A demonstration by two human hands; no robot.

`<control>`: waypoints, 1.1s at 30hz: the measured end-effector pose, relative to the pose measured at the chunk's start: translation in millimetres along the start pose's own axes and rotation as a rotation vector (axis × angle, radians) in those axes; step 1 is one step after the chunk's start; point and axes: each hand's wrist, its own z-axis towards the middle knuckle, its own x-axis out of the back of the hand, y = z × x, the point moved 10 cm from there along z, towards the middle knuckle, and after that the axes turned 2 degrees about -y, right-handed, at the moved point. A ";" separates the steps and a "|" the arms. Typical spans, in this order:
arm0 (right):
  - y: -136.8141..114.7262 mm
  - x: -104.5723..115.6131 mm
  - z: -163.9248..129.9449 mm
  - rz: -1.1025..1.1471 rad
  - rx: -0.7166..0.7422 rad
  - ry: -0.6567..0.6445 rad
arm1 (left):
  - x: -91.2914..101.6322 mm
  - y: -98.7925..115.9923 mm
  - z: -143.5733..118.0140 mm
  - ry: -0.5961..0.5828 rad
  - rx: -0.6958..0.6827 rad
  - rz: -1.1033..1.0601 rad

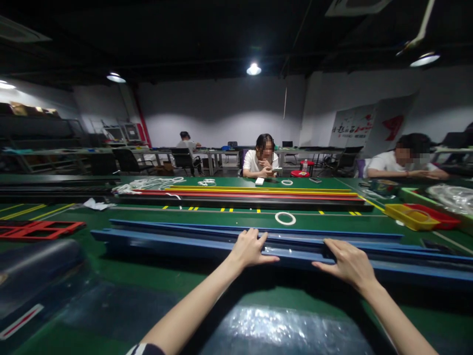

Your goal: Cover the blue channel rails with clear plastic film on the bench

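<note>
Long blue channel strips (166, 245) lie side by side across the green table in front of me. My left hand (248, 250) grips the nearest strip near its middle, fingers over the upper edge and thumb along the front face. Farther right, my right hand (351, 264) holds the same blue length in a similar way, thumb pointing inward. A short stretch of strip shows between the two thumbs. The undersides of the fingers are partly hidden. Clear plastic film (281, 325) lies on the table below my forearms.
Behind the strips sit a white ring (285, 218) and yellow, red and black strips (258, 193). Red frames (44, 229) lie left, near a dark rolled sheet (40, 266). A yellow tray (412, 217) stands right. One person (260, 160) sits opposite; others sit farther off.
</note>
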 end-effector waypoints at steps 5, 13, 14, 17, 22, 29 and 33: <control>22.7 9.9 -45.4 -0.009 -0.003 -0.026 | -1.1 47.4 -10.0 -0.010 0.022 -0.073; 41.5 1.5 -100.0 -0.029 0.040 -0.073 | -20.5 95.1 -25.6 -0.106 0.053 -0.135; 42.0 -0.5 -103.2 -0.030 0.048 -0.077 | -23.9 98.4 -27.2 -0.118 0.051 -0.134; 41.6 -6.5 -107.4 -0.023 0.071 -0.080 | -33.4 103.3 -30.3 -0.142 0.047 -0.135; 39.2 -15.6 -101.1 0.003 0.067 -0.082 | -44.6 94.5 -30.2 -0.140 0.054 -0.137; 32.6 -24.1 -92.0 -0.002 0.031 -0.122 | -53.6 79.3 -25.0 -0.109 0.034 -0.138; 26.3 -30.2 -86.7 -0.011 0.017 -0.130 | -60.1 71.2 -22.8 -0.105 0.026 -0.139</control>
